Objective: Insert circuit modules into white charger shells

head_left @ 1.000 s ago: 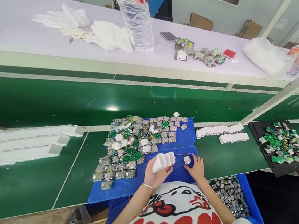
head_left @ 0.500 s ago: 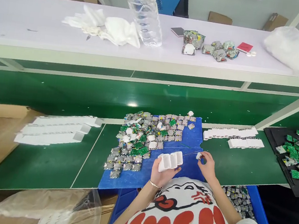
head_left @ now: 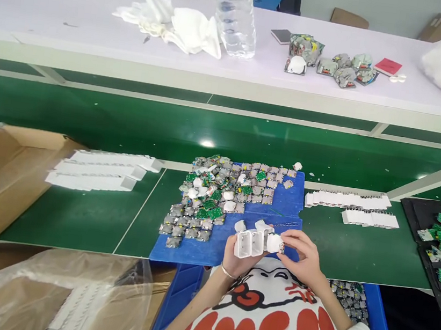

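My left hand (head_left: pixel 233 260) is wrapped round a white plastic housing (head_left: pixel 243 245) with open compartments facing me. Between the thumb and fingers of my right hand (head_left: pixel 304 258) is a small circuit module (head_left: pixel 274 243) with a white cap. It sits at the housing's right end; whether it is inside a compartment or only against it, I cannot tell. Beneath both hands lies a blue mat (head_left: pixel 209 253). Rows and a loose heap of grey and green circuit modules (head_left: pixel 210 196) cover its left and upper parts. Thin metal lines (head_left: pixel 286 224) show just beyond my right fingers.
White housings stand in rows at left (head_left: pixel 93 171) and right (head_left: pixel 370 218). A cardboard box (head_left: pixel 56 146) is at far left, a black tray (head_left: pixel 411 228) of green boards at far right. A raised shelf (head_left: pixel 136 67) crosses behind, carrying a water bottle (head_left: pixel 235 21).
My right hand has moved left with the module, bringing it to the housing's right end. The housing has been tilted in my left hand. The whole view has shifted slightly.
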Available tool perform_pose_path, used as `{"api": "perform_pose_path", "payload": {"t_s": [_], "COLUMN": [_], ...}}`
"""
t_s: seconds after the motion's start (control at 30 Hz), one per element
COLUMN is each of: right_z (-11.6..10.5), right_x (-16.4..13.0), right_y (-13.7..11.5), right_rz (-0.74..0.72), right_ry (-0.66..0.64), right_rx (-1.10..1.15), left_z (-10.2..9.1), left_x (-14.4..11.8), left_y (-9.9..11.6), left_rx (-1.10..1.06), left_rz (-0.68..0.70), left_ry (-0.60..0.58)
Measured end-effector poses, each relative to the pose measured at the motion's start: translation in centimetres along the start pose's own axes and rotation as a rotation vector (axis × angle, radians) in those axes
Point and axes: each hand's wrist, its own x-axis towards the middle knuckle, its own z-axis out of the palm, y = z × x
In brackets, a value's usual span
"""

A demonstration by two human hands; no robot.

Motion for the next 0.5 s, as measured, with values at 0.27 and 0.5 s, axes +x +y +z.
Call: {"api": "perform_pose_path", "payload": {"t_s": [0.27, 0.5], "right_z": [-0.27, -0.22], "right_x": [-0.25, -0.43], "right_y": [1.19, 0.49], "right_rz": [-0.062, -0.099], "right_ry": [-0.055, 0.007], "right_rx": [-0.096, -0.149], "left_z": [-0.28, -0.51], "left_x": [-0.23, -0.08], "left_y": [-0.65, -0.52], "left_rx": [0.057, 0.062], "left_rz": [-0.008, -0.013], "left_ry": [-0.061, -0.066]}}
